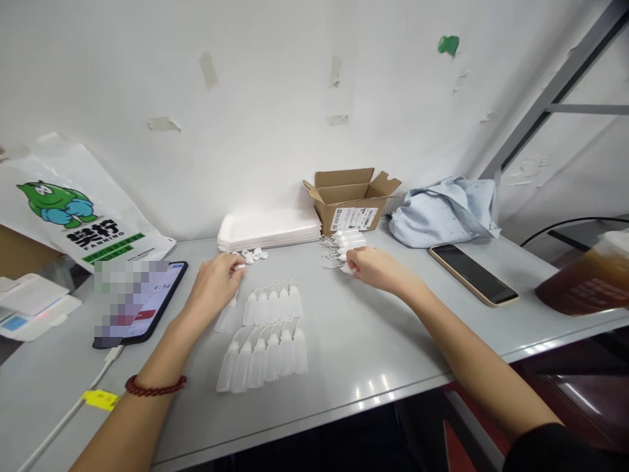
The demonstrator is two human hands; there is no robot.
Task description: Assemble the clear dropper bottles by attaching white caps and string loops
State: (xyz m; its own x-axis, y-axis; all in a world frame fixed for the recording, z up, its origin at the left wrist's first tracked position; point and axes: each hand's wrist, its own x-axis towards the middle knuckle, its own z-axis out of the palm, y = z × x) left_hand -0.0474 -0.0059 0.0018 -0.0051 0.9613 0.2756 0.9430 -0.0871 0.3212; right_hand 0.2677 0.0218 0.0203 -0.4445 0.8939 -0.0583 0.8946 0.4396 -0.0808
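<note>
My left hand is closed in a pinch at the near edge of a small pile of round white caps, with a white cap at its fingertips. Partly behind this hand lies a single translucent plastic bottle. To its right, similar bottles with thin white strings at their necks lie in an upper row and a lower row. My right hand is closed beside a bunch of white bottles. Its fingers pinch a small white bottle, mostly hidden under them.
Behind stand a stack of white trays and an open cardboard box. A light blue cloth bag, a phone and a cup of brown drink are right. Left are another phone, its cable and a printed bag.
</note>
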